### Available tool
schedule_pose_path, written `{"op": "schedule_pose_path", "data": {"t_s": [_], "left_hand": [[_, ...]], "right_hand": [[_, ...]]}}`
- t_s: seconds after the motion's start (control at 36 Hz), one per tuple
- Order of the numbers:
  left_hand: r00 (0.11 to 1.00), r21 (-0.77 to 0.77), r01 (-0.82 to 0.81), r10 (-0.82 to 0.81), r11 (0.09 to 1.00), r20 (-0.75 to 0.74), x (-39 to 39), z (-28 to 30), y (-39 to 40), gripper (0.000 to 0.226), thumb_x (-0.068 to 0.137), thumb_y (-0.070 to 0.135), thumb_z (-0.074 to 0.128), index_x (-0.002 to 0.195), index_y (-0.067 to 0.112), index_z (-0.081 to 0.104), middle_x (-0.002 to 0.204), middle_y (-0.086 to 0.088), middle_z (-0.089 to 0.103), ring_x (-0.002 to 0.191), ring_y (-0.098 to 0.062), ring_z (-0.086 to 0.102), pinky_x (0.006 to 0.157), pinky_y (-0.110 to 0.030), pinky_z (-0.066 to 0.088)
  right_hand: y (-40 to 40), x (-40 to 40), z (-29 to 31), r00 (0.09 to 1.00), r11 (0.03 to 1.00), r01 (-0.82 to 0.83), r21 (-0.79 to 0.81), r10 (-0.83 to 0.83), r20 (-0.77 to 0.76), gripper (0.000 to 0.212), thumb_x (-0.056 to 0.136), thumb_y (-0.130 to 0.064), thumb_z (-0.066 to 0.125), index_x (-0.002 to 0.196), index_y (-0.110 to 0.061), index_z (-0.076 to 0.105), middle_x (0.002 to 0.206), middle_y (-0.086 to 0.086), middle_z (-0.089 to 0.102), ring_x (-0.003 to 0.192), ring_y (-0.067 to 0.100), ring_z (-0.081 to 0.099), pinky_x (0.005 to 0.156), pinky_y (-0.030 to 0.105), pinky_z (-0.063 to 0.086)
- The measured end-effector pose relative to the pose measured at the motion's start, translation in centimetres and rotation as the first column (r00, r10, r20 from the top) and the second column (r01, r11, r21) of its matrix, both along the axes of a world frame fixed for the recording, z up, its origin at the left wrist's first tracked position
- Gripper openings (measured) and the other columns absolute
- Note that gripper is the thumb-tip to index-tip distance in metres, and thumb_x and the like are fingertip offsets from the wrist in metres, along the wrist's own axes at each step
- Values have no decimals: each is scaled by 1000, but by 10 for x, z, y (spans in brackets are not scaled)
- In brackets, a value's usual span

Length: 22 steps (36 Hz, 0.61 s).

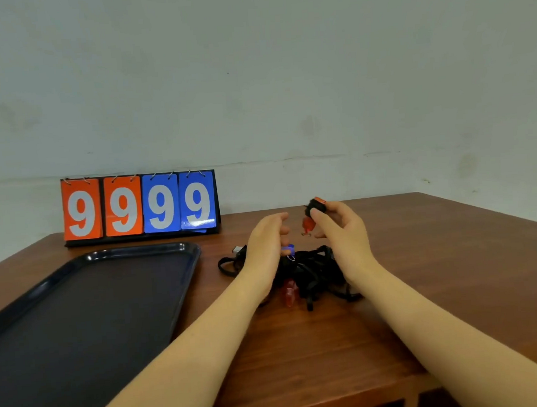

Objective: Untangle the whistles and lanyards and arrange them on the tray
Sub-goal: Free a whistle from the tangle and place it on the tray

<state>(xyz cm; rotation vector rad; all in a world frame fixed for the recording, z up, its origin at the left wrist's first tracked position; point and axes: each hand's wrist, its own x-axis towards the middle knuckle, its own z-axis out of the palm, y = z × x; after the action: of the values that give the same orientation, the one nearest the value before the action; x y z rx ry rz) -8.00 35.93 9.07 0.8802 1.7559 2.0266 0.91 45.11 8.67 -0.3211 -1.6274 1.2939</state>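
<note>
From the head camera, the right hand [342, 226] is raised above the brown wooden table [439, 255], its thumb and fingers curled round a small bundle: a wound black lanyard with an orange-red plastic whistle [308, 224] hanging below the thumb. The left hand [268, 244] hovers just beside it, fingers loosely bent and apart; a small blue plastic whistle [289, 251] shows at its fingertips, but whether they grip it I cannot tell. Under both wrists, near the middle of the table toward its far edge, lies the tangled heap of black fabric lanyards [316, 273], with a translucent red whistle [290, 292] on its near side and one loop trailing toward the tray.

The step in hand looks like freeing one whistle and its cord from the heap. It would go best if the lifted bundle is kept wound tight, and any strand linking it to the heap is followed and eased out, not tugged, since pulling would likely tighten knots.

The dark navy rectangular plastic tray [188, 256] sits at the table's left side, and nothing is seen in it. Behind it, at the far edge against the wall, stands an orange and blue flip scoreboard [140, 206] showing four nines.
</note>
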Motion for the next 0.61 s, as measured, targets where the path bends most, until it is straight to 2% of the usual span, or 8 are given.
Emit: {"op": "schedule_pose_path", "data": {"t_s": [0.06, 0.11, 0.17, 0.25, 0.31, 0.39, 0.53, 0.61], "left_hand": [[976, 6, -96, 95, 995, -196, 1, -2, -4, 27, 101, 20, 38, 116, 28, 59, 117, -3, 59, 102, -15, 57, 94, -32, 49], [951, 33, -131, 135, 991, -277, 4, 4, -10, 26, 100, 19, 38, 114, 30, 58, 121, 1, 57, 110, -13, 55, 96, -32, 48], [937, 48, -147, 155, 988, -313, 6, 17, -16, 27, 99, 20, 39, 116, 30, 58, 121, 3, 56, 100, -6, 56, 86, -24, 48], [931, 8, -144, 138, 990, -339, 7, 44, -31, 28, 97, 19, 39, 118, 29, 56, 119, -2, 56, 81, -5, 54, 76, -25, 46], [915, -45, -147, 119, 988, -387, 8, 58, -51, 30, 96, 18, 40, 121, 25, 56, 115, -4, 57, 80, -8, 53, 70, -25, 45], [850, -164, -188, 77, 968, -520, 0, 68, -93, 30, 96, 19, 42, 123, 22, 56, 108, 6, 56, 79, -3, 50, 65, -17, 42], [717, -426, -370, -38, 826, -696, -35, 57, -178, 26, 98, 20, 45, 119, 22, 60, 116, 7, 58, 99, -5, 50, 83, -23, 41], [711, -527, -460, -59, 714, -701, -60, 45, -238, 25, 98, 20, 47, 119, 21, 61, 115, 9, 57, 100, -5, 51, 89, -25, 45]], "right_hand": [[-1, 3, 4, 1000, 1000, 23, -1, -23, 7, 13, 92, -19, 61, 105, -20, 63, 94, 3, 70, 82, 12, 65, 74, 24, 51], [-5, 5, 9, 998, 998, 55, -39, -54, 16, 17, 93, -16, 58, 110, -18, 59, 90, 4, 67, 76, 12, 64, 69, 24, 51], [-11, 7, 18, 996, 992, 90, -92, -88, 28, 19, 95, -15, 54, 114, -18, 56, 89, 3, 64, 73, 11, 61, 65, 23, 49], [-26, 11, 32, 993, 987, 77, -138, -65, 94, 19, 95, -17, 52, 113, -14, 58, 85, 4, 61, 68, 13, 58, 63, 26, 47], [-40, 14, 38, 982, 991, 22, -131, 3, 188, 19, 95, -18, 53, 111, -11, 60, 83, 5, 63, 66, 16, 58, 63, 28, 47], [-70, 14, 43, 938, 989, -86, -122, 121, 325, 20, 93, -21, 57, 110, -11, 63, 86, 6, 65, 66, 17, 58, 64, 30, 45], [-130, 4, 43, 854, 945, -286, -162, 328, 405, 22, 91, -18, 63, 112, -12, 63, 83, 5, 68, 64, 13, 60, 65, 27, 49], [-170, -8, 38, 775, 884, -422, -202, 467, 425, 25, 92, -16, 63, 116, -10, 62, 92, 8, 70, 72, 13, 62, 67, 26, 51]]}}
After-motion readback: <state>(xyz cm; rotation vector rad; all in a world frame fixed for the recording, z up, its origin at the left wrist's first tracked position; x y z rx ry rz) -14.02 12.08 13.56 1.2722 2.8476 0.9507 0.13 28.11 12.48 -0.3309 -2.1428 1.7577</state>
